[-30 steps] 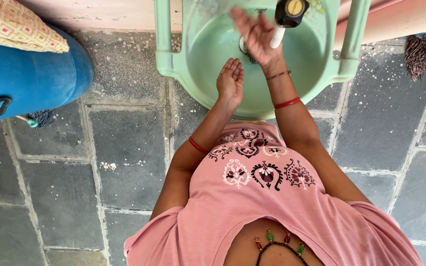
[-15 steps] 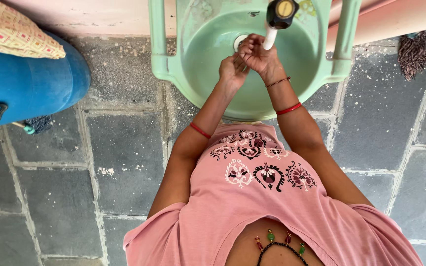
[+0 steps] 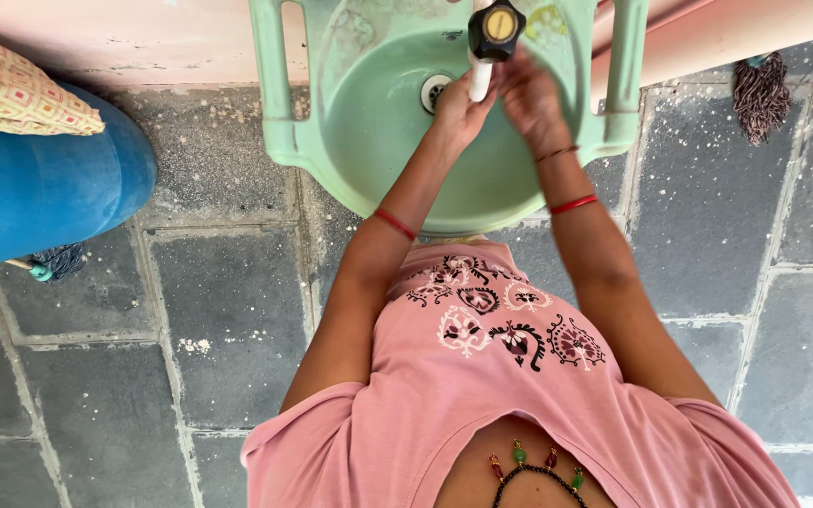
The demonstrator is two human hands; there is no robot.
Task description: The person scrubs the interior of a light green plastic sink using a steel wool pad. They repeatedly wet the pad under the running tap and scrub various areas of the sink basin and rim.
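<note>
A pale green wash basin (image 3: pixel 369 132) is fixed to the wall, with a drain (image 3: pixel 434 91) at its bottom. A white tap with a black and yellow knob (image 3: pixel 493 30) hangs over it. My left hand (image 3: pixel 459 108) is cupped just under the tap's white spout, fingers apart. My right hand (image 3: pixel 531 99) is beside it, right of the spout, fingers loosely spread. Both hands hold nothing and sit over the bowl. Red thread bands circle both forearms. I wear a pink patterned shirt.
A blue barrel (image 3: pixel 44 193) with a patterned cloth (image 3: pixel 11 94) on top stands at the left. A mop head (image 3: pixel 759 94) lies at the right by a pink pipe (image 3: pixel 736 33). The floor is grey stone slabs (image 3: pixel 228 320).
Both hands came together from a spread position and moved up under the tap spout. The view shifted slightly toward the basin.
</note>
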